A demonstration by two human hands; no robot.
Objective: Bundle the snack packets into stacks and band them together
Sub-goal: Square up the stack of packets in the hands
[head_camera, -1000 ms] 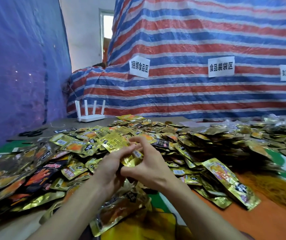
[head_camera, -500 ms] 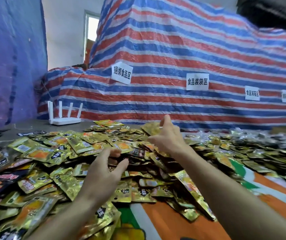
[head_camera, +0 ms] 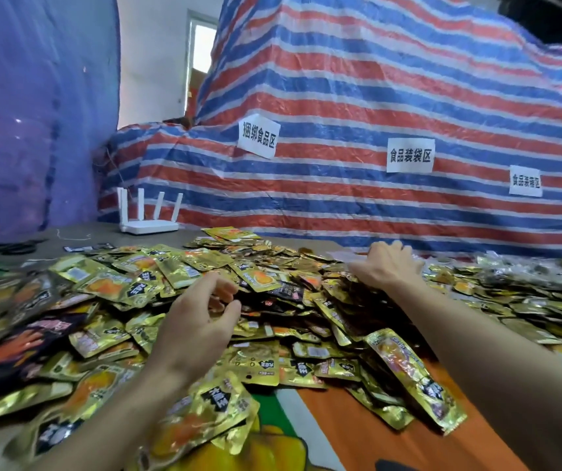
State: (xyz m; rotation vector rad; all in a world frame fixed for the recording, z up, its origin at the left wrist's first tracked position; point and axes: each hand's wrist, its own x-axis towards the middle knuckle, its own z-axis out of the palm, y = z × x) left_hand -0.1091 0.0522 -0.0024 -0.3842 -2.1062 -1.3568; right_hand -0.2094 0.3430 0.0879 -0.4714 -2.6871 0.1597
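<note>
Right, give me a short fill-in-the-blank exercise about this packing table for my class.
1. The white router has ____ antennas.
2. The black scissors lie to the router's ____.
3. Of the left hand and right hand, the ____ one reaches farther across the snack packets.
4. The striped tarp is red, white and ____.
Missing words: four; left; right; blue.

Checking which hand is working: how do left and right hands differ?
The left hand hovers above the near packets; the right hand reaches their far side. The left hand's fingers are loosely curled and empty; the right hand's fingertips are hidden. Both are bare.
</note>
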